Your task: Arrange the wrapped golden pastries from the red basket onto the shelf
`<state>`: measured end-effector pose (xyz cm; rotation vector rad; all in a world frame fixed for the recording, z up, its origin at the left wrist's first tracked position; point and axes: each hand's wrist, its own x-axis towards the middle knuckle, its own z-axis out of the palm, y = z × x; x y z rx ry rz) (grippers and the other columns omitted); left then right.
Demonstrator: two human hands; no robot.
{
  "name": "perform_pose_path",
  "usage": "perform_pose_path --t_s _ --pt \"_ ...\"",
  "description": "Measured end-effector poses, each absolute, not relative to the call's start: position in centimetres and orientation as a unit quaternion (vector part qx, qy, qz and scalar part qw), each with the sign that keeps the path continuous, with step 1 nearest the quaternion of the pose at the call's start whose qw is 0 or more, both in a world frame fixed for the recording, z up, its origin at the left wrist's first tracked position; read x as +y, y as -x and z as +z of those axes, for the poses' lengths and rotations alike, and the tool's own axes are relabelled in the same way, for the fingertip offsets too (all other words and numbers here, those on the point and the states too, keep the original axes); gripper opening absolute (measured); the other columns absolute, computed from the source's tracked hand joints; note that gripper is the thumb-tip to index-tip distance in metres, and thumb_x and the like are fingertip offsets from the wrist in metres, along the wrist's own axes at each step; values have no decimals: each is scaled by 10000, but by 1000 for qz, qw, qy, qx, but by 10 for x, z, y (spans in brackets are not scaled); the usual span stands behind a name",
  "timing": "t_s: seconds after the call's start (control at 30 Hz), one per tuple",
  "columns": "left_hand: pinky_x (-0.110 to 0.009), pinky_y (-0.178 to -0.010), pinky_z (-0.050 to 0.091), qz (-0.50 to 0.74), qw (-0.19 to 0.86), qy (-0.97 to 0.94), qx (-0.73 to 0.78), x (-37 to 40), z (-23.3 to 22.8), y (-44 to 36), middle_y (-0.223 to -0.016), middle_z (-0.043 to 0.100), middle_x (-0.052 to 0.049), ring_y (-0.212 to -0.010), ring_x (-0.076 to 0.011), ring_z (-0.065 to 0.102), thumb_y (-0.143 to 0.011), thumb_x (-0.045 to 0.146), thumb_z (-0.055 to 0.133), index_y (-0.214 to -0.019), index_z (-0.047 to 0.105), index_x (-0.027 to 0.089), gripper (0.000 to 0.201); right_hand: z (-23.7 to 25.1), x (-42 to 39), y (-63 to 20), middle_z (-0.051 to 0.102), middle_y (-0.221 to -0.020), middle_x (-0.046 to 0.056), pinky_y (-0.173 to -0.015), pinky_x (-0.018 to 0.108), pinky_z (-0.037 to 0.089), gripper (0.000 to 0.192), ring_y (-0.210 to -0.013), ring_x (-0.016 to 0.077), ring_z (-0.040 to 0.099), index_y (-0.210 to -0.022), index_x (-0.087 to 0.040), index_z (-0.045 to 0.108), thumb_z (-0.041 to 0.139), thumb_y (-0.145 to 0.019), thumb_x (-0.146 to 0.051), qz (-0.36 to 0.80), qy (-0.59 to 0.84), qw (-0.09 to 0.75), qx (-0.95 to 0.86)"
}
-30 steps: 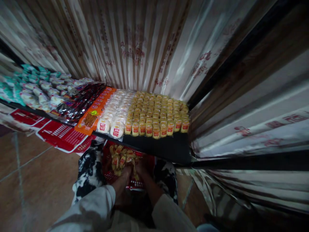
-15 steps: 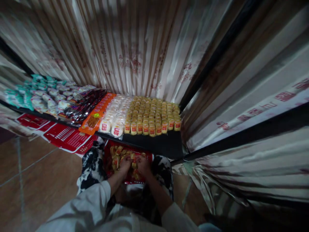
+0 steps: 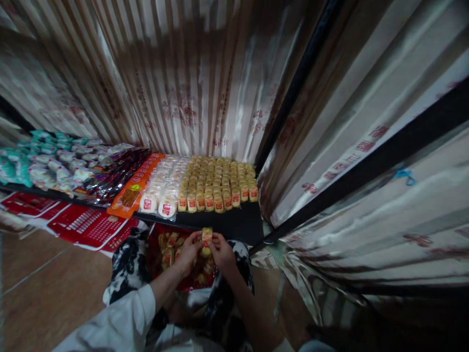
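Note:
Between my fingertips is a small wrapped yellow snack cake point(image 3: 207, 236) with a red and white label, held upright. My left hand point(image 3: 190, 250) pinches its left side, and my right hand point(image 3: 222, 252) grips the right side. Below my hands, a red bag point(image 3: 156, 266) on my lap contains several more wrapped yellow cakes point(image 3: 167, 256), partly hidden by my wrists. Just beyond, rows of the same yellow cakes point(image 3: 216, 186) stand packed together on a black shelf point(image 3: 234, 224), their labels facing me.
Left of the rows are round white packaged cakes point(image 3: 166, 208), an orange packet point(image 3: 126, 200), dark shiny packets point(image 3: 106, 183) and turquoise-and-white wrapped pieces point(image 3: 47, 156). A pleated curtain point(image 3: 176, 98) hangs behind; a black pole point(image 3: 293, 93) stands at right. Red printed sheets point(image 3: 88, 225) hang under the shelf.
My hands have risen from the bag's contents, bringing a wrapped yellow cake up between them near the shelf's front edge. The whole view has shifted, with the shelf appearing lower and further left.

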<state>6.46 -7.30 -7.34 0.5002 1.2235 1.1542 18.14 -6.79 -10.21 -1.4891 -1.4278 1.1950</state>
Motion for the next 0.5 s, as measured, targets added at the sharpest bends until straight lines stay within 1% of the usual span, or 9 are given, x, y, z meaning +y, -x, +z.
perform_pose_path --t_s 0.13,0.3,0.4,0.5 --pt "-266 -784 479 500 632 -282 521 -59 -52 -84 -944 688 -79 -853 -174 630 -603 176 685 -917 647 142 318 -94 -55 -202 691 -926 53 -726 305 521 327 -808 185 659 -1063 -205 530 522 -764 -337 452 596 400 -530" --pt "-273 -819 477 474 614 -352 524 -28 -45 -109 -930 687 -68 -854 -161 624 -659 78 600 -924 637 141 274 -83 -37 -226 683 -948 38 -760 305 508 330 -855 181 638 -1075 -224 543 511 -758 -305 392 621 424 -530" --pt "-281 -866 461 450 540 -415 578 -10 -44 -126 -949 677 -55 -870 -161 616 -673 60 587 -961 638 160 309 -76 -24 -237 670 -956 39 -793 312 491 334 -877 177 621 -1086 -222 541 484 -764 -289 346 636 439 -532" --pt "-295 -913 434 437 431 -489 620 1 -42 -142 -1051 638 -63 -921 -168 594 -696 69 569 -1050 615 170 370 -73 -9 -245 654 -980 52 -806 319 479 354 -882 177 610 -1112 -201 528 452 -778 -289 287 661 454 -524"
